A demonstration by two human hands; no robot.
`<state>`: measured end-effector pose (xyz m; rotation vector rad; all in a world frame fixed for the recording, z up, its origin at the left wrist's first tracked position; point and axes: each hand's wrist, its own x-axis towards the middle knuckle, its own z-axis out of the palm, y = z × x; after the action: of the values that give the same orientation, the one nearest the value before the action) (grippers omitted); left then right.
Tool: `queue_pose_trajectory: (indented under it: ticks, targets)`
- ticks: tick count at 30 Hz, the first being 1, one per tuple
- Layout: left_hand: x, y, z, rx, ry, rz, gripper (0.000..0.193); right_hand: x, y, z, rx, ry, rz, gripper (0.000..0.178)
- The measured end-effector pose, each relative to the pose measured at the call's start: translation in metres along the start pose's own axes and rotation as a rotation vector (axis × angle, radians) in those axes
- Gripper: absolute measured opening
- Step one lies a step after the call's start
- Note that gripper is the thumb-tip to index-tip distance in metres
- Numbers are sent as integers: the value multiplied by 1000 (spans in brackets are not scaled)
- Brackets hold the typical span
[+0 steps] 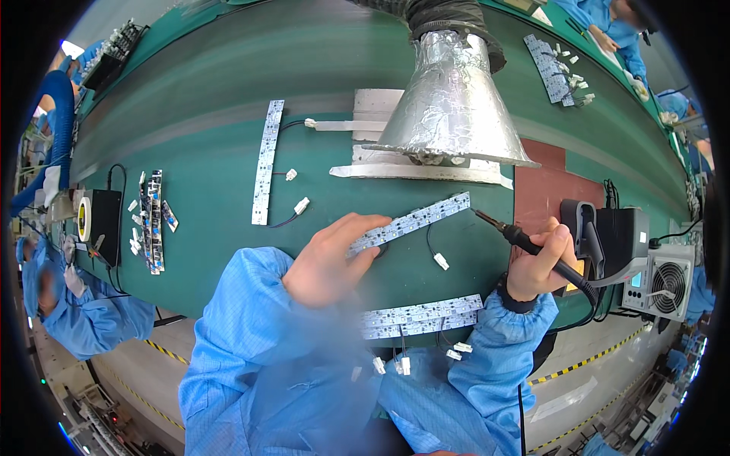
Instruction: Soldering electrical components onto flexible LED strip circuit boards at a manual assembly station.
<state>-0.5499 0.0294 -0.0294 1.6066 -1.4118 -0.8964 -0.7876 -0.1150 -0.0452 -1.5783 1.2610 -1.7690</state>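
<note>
My left hand (pixel 328 258) presses down on one end of a long white LED circuit strip (pixel 414 222) lying aslant on the green bench. My right hand (pixel 538 266) grips a black soldering iron (pixel 525 242); its tip points at the strip's far right end, close to it. A black wire with a white connector (pixel 441 261) hangs from the strip. More white strips (pixel 422 315) with connectors are stacked near my chest.
A foil-wrapped fume hood (pixel 450 99) hangs over the bench. Another strip (pixel 266 161) lies on the green conveyor (pixel 198 129). A soldering station with iron holder (pixel 620 247) stands right, beside a brown mat (pixel 544 186). Other people in blue coats work left (pixel 76 304) and top right (pixel 612 23).
</note>
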Motion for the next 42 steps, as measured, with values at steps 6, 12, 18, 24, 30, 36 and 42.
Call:
queue_pose_trajectory:
  ticks: [6,12,18,24,30,36,42]
  targets:
    - [2,1,-1,2,-8,-10,37,-1,-1,3,-22,-9,-16,46]
    - [1,0,-1,4,-11,-21,37,-1,-1,5,-52,-9,-23,46]
    - [1,0,0,11,1,2,37,-1,-2,4,-41,-30,-42,46]
    - [0,0,0,6,-11,-9,37,-1,-2,4,-60,-51,-53,47]
    - [1,-1,-1,9,-20,7,37,-1,-3,4,-51,-51,-37,48]
    - [0,-1,-1,-1,-17,-10,36,1,1,9,-24,109,-76,44]
    - [-1,-5,2,-7,-6,36,37,17,6,1,264,127,-101,40]
